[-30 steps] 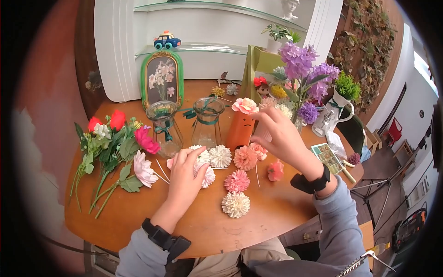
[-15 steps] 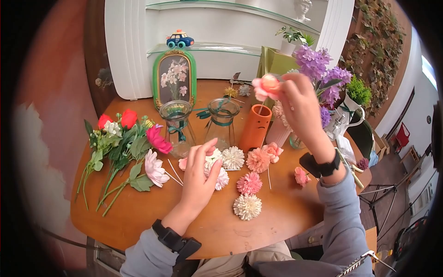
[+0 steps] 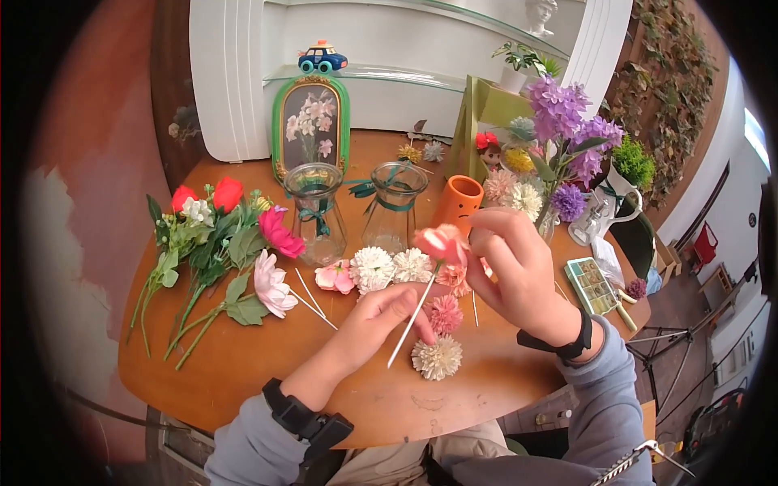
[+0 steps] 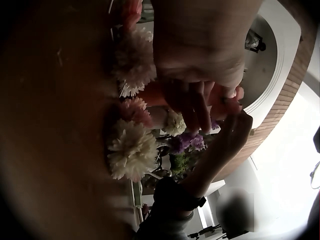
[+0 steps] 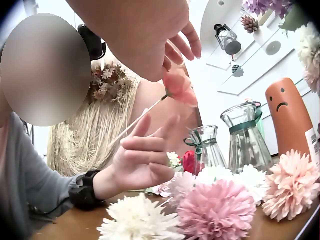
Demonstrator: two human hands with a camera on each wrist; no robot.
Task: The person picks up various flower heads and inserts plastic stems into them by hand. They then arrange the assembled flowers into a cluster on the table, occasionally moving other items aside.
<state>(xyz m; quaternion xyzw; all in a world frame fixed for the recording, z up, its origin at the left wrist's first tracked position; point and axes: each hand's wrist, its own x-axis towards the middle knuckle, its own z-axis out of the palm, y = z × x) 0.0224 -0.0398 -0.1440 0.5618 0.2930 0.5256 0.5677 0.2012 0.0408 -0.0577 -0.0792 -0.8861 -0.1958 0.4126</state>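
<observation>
My right hand (image 3: pixel 519 271) pinches a pink-orange flower (image 3: pixel 442 245) by its head, its pale stem slanting down to the left. Beside that stem is my left hand (image 3: pixel 369 324), fingers extended toward the right; in the right wrist view the left hand (image 5: pixel 142 157) has loosely bent fingers near the stem of the flower (image 5: pixel 179 89). Whether it touches the stem I cannot tell. Under the hands lie a pink pompom flower (image 3: pixel 445 314) and a cream one (image 3: pixel 437 358). Behind the right hand stands an orange vase (image 3: pixel 459 202) with a frowning face, its mouth showing no flower.
Two glass vases (image 3: pixel 314 212) with green ribbons stand mid-table. Red and pink stemmed flowers (image 3: pixel 228 194) lie at the left, white pompoms (image 3: pixel 372 269) in the middle. A green frame (image 3: pixel 345 138) stands behind; purple flowers (image 3: pixel 559 109) and a palette-like box (image 3: pixel 592 285) are at the right.
The right hand has lifted the flower out of the orange vase and brought it down toward the left hand. My left hand has moved right, over the pompoms.
</observation>
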